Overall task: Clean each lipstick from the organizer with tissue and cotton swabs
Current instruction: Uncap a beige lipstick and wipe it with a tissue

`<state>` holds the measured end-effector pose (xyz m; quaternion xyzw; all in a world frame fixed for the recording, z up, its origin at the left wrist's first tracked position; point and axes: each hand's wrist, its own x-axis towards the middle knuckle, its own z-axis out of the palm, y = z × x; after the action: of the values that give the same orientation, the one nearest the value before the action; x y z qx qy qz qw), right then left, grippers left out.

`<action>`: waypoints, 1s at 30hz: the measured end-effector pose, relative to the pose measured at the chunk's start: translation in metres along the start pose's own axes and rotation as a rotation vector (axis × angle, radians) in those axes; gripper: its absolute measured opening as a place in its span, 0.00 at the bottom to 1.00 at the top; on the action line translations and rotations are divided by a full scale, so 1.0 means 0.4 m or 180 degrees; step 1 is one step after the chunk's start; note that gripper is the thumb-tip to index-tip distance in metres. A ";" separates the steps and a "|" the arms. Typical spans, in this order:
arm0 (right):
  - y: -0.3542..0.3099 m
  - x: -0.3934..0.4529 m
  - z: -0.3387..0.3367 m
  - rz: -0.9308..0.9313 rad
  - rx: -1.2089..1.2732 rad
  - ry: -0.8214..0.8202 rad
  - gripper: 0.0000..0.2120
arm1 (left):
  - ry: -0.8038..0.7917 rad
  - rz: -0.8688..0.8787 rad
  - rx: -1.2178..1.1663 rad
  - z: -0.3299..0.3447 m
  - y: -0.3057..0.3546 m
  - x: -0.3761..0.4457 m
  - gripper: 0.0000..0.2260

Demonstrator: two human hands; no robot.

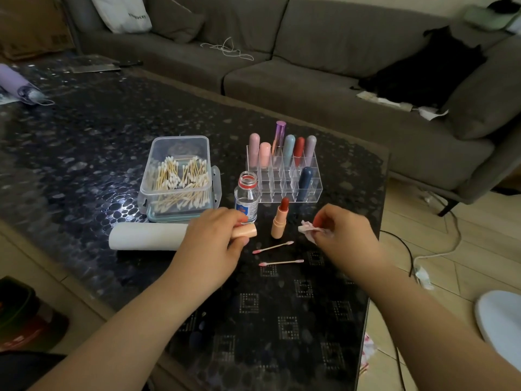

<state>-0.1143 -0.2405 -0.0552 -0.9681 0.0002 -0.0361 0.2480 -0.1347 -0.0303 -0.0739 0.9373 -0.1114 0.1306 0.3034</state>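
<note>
I've got the peach lipstick cap (244,230) gripped in my left hand (210,244), stained tissue (307,230) pinched in my right hand (346,238), and the open lipstick (280,218) upright between them near the coffee table's (84,136) right edge, so I'd hold its hard, light barrel because the red bullet looks soft and smeary.

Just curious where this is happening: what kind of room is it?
Most likely a home living room: a grey sofa with a cushion sits behind a low dark coffee table.
</note>
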 end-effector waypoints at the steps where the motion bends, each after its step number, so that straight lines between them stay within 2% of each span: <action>1: 0.002 0.005 0.005 -0.0025 -0.0070 0.0025 0.05 | 0.0008 0.0022 0.0154 0.005 -0.001 0.006 0.10; 10: 0.028 0.022 0.038 -0.0484 -0.0945 0.0210 0.09 | -0.0070 -0.0159 0.0795 0.046 -0.006 0.030 0.08; 14: 0.017 0.021 0.030 -0.0840 -0.0787 0.0476 0.07 | -0.0185 -0.0226 0.1022 0.056 -0.013 0.034 0.10; 16: 0.002 0.012 0.014 -0.1058 -0.0755 0.0234 0.06 | -0.0166 -0.0241 0.1004 0.058 -0.017 0.033 0.11; 19: -0.011 -0.003 0.000 -0.1233 -0.0814 -0.0412 0.08 | -0.0111 -0.0210 0.0921 0.057 -0.017 0.030 0.14; 23: -0.033 -0.023 0.010 -0.1353 -0.0893 -0.0770 0.09 | 0.0004 -0.0112 0.0724 0.042 -0.022 0.023 0.14; 27: -0.063 -0.045 0.022 -0.1543 -0.0613 -0.0684 0.09 | 0.0226 0.0115 0.0521 0.012 -0.033 0.008 0.13; 30: -0.125 -0.061 0.019 -0.1608 -0.0166 -0.0404 0.09 | 0.0429 0.0296 0.0507 -0.037 -0.045 -0.003 0.10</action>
<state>-0.1391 -0.1926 -0.0394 -0.9438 -0.2562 -0.0360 0.2056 -0.1335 -0.0072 -0.0724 0.9413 -0.1233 0.2156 0.2284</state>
